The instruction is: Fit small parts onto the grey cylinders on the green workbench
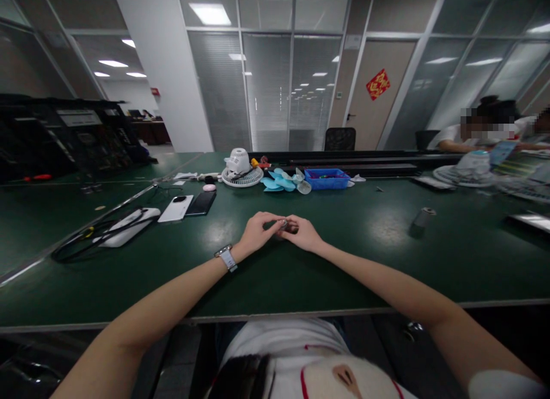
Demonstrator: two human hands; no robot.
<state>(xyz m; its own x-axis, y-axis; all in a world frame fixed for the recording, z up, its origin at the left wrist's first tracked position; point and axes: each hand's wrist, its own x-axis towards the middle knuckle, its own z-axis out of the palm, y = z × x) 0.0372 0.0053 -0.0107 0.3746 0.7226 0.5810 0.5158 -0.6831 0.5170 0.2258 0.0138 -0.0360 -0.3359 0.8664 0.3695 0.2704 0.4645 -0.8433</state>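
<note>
Over the middle of the green table (266, 290), my left hand (259, 232) and my right hand (303, 233) meet at the fingertips. Between them is a small silvery metal part (284, 223), pinched by the fingers of both hands. Fingers cover most of it, so its exact kind cannot be made out. A watch with a pale strap (227, 258) is on my left wrist. Beyond the hands lie light-blue fan blades (281, 181) and a white fan housing (239, 161) resting on a round white grille (243, 177).
A blue basket (327, 180) with small items stands behind my right hand. A metal cylinder (424, 217) is upright at right. Two phones (176, 209) and a white device with black cable (131, 227) lie left. Co-workers (468, 130) sit at far right.
</note>
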